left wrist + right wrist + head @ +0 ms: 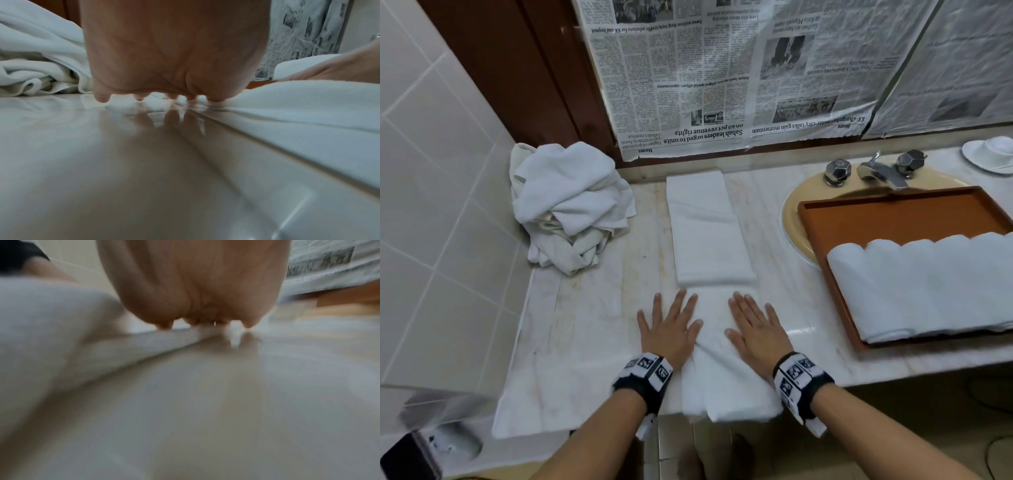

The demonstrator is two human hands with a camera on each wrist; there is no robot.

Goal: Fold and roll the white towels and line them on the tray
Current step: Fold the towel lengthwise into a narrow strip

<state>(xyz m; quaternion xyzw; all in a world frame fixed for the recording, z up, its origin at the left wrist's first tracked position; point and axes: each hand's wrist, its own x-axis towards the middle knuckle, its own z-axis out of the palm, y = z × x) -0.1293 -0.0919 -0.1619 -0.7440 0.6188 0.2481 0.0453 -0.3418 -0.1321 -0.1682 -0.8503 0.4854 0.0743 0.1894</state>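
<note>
A long white towel [709,233], folded into a narrow strip, lies on the marble counter [585,325] and runs from the back wall to the front edge, where its end hangs over. Both hands lie flat on its near part with straight, spread fingers: my left hand [671,325] on its left edge, my right hand [755,325] on its right edge. In the wrist views the left palm [174,48] and right palm [195,280] press down by the towel [308,104] [51,321]. The orange-brown tray [893,219] at right holds several rolled white towels [928,287].
A heap of unfolded white towels [568,202] sits in the back left corner against the tiled wall. The tray rests over a beige sink [794,222] with a metal tap [876,169]. A white dish [989,154] stands at the far right. Newspaper [722,75] covers the wall behind.
</note>
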